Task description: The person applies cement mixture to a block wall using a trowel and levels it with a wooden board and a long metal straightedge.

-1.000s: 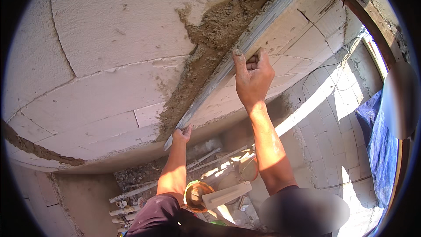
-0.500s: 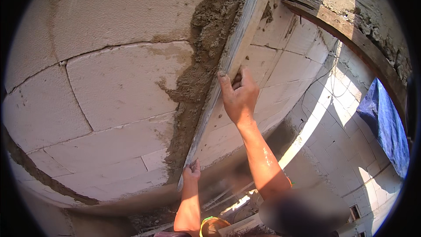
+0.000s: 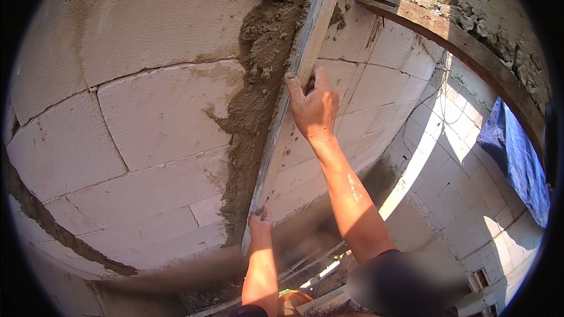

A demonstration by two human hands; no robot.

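A long, straight grey board (image 3: 305,43) stands on edge along the wall corner. Wet grey-brown mortar (image 3: 258,88) fills a rough strip on its left side. My right hand (image 3: 315,104) grips the board around mid-length, thumb on the near face and the other fingers bent behind its right side. Lower down, close to the board's bottom end, my left hand (image 3: 260,219) is closed around its edge, the fingers partly hidden. Pale block wall (image 3: 170,117) spreads left of the mortar, with thin dark joints.
A curved-looking wooden plank (image 3: 458,41) edges a rough concrete surface at upper right. Blue tarpaulin (image 3: 512,158) hangs below it. Thin wires (image 3: 442,91) dangle by the right-hand block wall. Under my arms lies a round orange container (image 3: 292,300) among wooden pieces.
My right hand is higher along the wall, and my left hand has risen slightly. Both still grip the board. The whole view has shifted a little.
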